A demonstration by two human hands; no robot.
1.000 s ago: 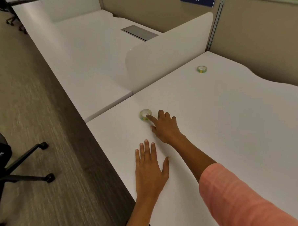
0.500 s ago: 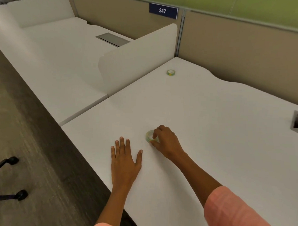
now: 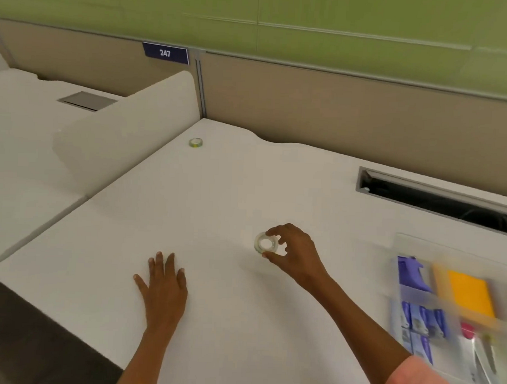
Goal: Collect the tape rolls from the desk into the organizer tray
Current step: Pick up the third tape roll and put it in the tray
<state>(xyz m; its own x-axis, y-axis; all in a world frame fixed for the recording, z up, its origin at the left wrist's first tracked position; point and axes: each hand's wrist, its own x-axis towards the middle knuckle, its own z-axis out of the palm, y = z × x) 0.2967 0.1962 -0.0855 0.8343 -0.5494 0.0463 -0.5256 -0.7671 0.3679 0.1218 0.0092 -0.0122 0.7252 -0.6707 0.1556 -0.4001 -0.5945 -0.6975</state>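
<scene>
Right hand (image 3: 294, 253) — thumb and fingertips pinched on a clear tape roll (image 3: 266, 244), the roll at the hand's 9 o'clock, above the white desk (image 3: 217, 196); contact with the surface cannot be told. Left hand (image 3: 162, 286) — flat, fingers spread, palm down on the desk at 8 o'clock. Organizer tray (image 3: 401, 241) at 3 o'clock, blurred, holding purple, yellow and pink items. Second tape roll (image 3: 195, 142), green-edged, at 11 o'clock by the white divider panel (image 3: 118, 139), well apart. Cable slot (image 3: 438, 197) at 2 o'clock. Beyond: tan partition (image 3: 337, 108), sign "247" (image 3: 165, 53), green wall (image 3: 254, 14).
</scene>
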